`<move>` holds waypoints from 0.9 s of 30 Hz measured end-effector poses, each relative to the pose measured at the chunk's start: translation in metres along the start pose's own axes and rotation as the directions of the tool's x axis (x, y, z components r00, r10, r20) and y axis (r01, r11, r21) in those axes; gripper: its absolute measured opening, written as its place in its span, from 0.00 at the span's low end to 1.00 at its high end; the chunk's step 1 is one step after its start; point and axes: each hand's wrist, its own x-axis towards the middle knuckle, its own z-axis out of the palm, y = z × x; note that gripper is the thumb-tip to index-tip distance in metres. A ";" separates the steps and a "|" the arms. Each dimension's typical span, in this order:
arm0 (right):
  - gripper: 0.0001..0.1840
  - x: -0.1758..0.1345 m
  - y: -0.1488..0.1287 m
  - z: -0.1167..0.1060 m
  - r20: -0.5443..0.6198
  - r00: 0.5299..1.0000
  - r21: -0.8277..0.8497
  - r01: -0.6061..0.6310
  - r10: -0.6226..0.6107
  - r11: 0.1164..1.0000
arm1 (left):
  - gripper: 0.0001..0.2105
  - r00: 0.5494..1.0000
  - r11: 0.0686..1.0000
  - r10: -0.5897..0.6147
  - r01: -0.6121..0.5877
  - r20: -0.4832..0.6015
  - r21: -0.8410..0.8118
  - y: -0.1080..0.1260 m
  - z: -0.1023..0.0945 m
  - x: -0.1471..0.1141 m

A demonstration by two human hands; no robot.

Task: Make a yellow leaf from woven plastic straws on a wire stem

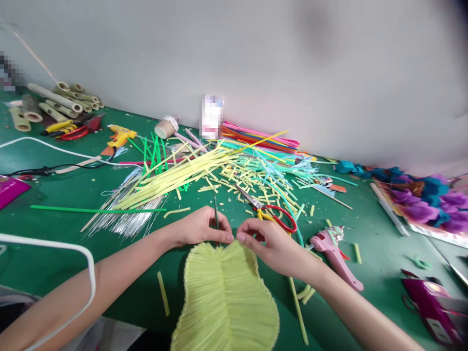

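Leaf-shaped piece [227, 297] near scissors [257, 204], cuttings [239, 179] (pipe cleaner, perhaps).

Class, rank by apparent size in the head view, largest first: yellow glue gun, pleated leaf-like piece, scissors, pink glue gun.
1. Pleated leaf-like piece
2. Pink glue gun and scissors: too alike to rank
3. Yellow glue gun

"What do we have across the top of the frame?"
"We have a pale grey wall [164, 48], with a blurred dark patch [313, 24] right of upper centre."
"And below it?"
"We see a green tabletop [380, 256] meeting the wall along a line that drops rightward; light leaves a soft sheen at lower right."
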 end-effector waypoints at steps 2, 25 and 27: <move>0.12 -0.001 0.000 0.000 0.003 1.000 0.008 0.011 -0.011 1.000 | 0.11 1.000 1.000 0.002 -0.002 0.002 -0.002 0.000 0.000 0.000; 0.20 0.007 0.010 -0.044 -0.549 0.834 0.234 0.094 0.052 0.968 | 0.17 0.946 0.977 0.021 -0.089 -0.324 -0.196 0.037 -0.019 -0.014; 0.20 0.004 0.003 -0.045 -0.559 0.827 0.301 0.146 0.050 0.942 | 0.14 0.933 0.977 0.107 -0.163 -0.344 -0.138 0.045 -0.019 -0.015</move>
